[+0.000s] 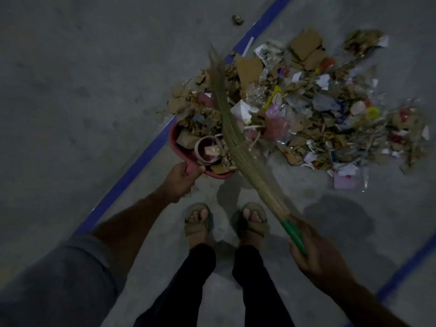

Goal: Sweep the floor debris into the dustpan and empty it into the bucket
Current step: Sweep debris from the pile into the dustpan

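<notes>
Head view, dim light. Grey concrete floor [70, 90] with a blue tape line [132, 168] running diagonally from lower left to upper right.

Left hand [180, 179]: fingers curled tight round the handle of the red dustpan [175, 138], thumb on top. Grey sleeve on the upper arm, forearm bare. Dustpan sits on the floor across the tape line, mouth facing the debris pile [306, 109]. Already inside the pan: cardboard scraps, dry leaves and a white-rimmed tape roll [207, 149].

Centre: two feet in tan sandals [198, 220], dark trouser legs, just behind the pan.

Broom [232, 128]: long bundle of straw bristles, tip pointing up-left, lying across the pan's right side and the near edge of the pile. Green handle [292, 233] at its lower right end.

Right hand [311, 251]: wrapped round the green handle, fingers closed on it, thumb along the shaft.

Debris pile spreads right of the pan: torn cardboard, paper, clear plastic wrap, pink and yellow scraps. One small crumpled scrap [237, 19] lies apart, beyond the tape line. Bucket not in frame.
</notes>
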### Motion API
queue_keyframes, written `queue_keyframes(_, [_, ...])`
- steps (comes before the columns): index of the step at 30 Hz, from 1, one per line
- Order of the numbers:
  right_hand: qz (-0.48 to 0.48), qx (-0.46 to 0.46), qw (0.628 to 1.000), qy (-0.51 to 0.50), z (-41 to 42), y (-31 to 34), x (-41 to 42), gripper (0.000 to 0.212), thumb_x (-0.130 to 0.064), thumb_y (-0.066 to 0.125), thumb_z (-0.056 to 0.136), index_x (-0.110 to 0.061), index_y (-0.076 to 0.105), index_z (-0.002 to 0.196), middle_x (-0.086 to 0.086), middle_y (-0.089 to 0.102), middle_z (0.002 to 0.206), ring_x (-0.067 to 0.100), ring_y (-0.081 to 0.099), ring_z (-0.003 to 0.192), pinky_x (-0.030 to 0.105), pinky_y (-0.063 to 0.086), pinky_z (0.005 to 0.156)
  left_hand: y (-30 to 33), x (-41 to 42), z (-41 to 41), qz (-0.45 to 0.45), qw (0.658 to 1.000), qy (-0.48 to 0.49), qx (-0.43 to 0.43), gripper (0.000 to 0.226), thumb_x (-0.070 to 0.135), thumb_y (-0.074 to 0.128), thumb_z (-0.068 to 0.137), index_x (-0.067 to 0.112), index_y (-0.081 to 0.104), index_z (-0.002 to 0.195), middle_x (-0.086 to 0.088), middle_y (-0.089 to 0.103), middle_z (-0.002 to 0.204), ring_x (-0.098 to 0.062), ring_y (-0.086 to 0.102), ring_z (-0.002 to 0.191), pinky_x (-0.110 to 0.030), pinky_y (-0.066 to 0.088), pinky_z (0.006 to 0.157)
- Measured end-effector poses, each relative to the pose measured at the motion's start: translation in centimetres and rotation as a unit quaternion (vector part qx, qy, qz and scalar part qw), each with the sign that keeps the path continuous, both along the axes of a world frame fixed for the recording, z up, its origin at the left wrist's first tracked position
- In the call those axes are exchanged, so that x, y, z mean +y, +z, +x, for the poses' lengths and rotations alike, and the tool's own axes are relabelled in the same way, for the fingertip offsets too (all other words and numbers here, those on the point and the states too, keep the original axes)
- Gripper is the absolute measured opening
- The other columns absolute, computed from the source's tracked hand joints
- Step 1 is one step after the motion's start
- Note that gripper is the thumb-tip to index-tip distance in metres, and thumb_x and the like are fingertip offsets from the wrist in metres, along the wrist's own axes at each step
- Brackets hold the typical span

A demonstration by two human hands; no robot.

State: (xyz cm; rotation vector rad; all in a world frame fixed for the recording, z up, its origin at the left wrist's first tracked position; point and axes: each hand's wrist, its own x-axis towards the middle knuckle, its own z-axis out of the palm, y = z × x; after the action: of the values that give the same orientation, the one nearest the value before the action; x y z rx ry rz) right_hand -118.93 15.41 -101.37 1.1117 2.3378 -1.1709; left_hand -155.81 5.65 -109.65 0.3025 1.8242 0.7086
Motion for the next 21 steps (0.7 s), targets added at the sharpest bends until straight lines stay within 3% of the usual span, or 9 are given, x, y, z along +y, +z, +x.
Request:
queue_keyframes(2, [-0.001, 0.012, 1.0, -0.005, 0.1, 3.8, -0.9, 0.071, -0.021, 0.065, 0.093, -0.037, 0.028, 0.151, 0.001, 0.057, 0.131, 0.015, 0.062, 0.103, 0.029, 0.051, 0.085, 3.9, -0.2, 1.4, 0.01, 1.0, 0.025, -0.005, 0.033, 0.03, 0.062, 0.1, 0.017, 0.049, 0.072, 0.006, 0.044, 0.048, -0.006, 0.039, 0.036, -0.022, 0.033, 0.037])
queue_keyframes(5, [0.022, -0.001, 1.0, -0.022, 0.1, 10.5, -2.1, 0.071, -0.024, 0.063, 0.095, -0.038, 0.024, 0.152, -0.001, 0.058, 0.129, 0.01, 0.061, 0.097, 0.022, 0.047, 0.08, 10.2, -0.6, 3.1, 0.022, 0.998, 0.055, -0.016, 0.035, 0.032, 0.062, 0.1, 0.019, 0.046, 0.071, 0.008, 0.042, 0.047, -0.007, 0.037, 0.037, -0.023, 0.031, 0.039])
queue_keyframes(9, [0.06, -0.017, 0.998, -0.027, 0.6, 20.3, -3.7, 0.072, -0.023, 0.063, 0.094, -0.038, 0.024, 0.152, 0.005, 0.057, 0.134, 0.02, 0.065, 0.1, 0.031, 0.054, 0.079, 21.0, -0.2, 4.6, 0.066, 0.995, 0.075, 0.001, 0.04, 0.028, 0.063, 0.099, 0.022, 0.044, 0.065, 0.007, 0.04, 0.047, -0.009, 0.038, 0.039, -0.023, 0.033, 0.04])
queue_keyframes(13, [0.114, -0.018, 0.991, -0.06, 1.5, 29.5, -5.9, 0.065, -0.023, 0.068, 0.092, -0.023, 0.037, 0.149, 0.01, 0.063, 0.126, 0.023, 0.07, 0.091, 0.031, 0.057, 0.073, 31.1, -0.4, 6.1, 0.104, 0.992, 0.073, 0.002, 0.037, 0.028, 0.062, 0.1, 0.024, 0.046, 0.068, 0.01, 0.039, 0.048, -0.007, 0.036, 0.039, -0.023, 0.032, 0.041])
queue_keyframes(17, [0.152, 0.001, 0.984, -0.088, 2.4, 36.8, -8.8, 0.059, -0.022, 0.066, 0.093, -0.022, 0.04, 0.146, 0.01, 0.063, 0.117, 0.025, 0.068, 0.081, 0.039, 0.058, 0.06, 39.1, -0.5, 7.6, 0.149, 0.987, 0.047, 0.021, 0.035, 0.028, 0.059, 0.102, 0.022, 0.048, 0.07, 0.01, 0.039, 0.045, -0.005, 0.035, 0.036, -0.021, 0.03, 0.039])
queue_keyframes(21, [0.186, 0.018, 0.974, -0.125, 3.3, 41.4, -10.7, 0.049, -0.032, 0.053, 0.098, -0.018, 0.046, 0.145, 0.009, 0.063, 0.105, 0.021, 0.063, 0.073, 0.033, 0.055, 0.06, 45.2, -0.3, 9.9, 0.17, 0.984, 0.043, 0.043, 0.039, 0.026, 0.06, 0.102, 0.02, 0.044, 0.067, 0.012, 0.039, 0.042, -0.001, 0.036, 0.035, -0.017, 0.03, 0.039])
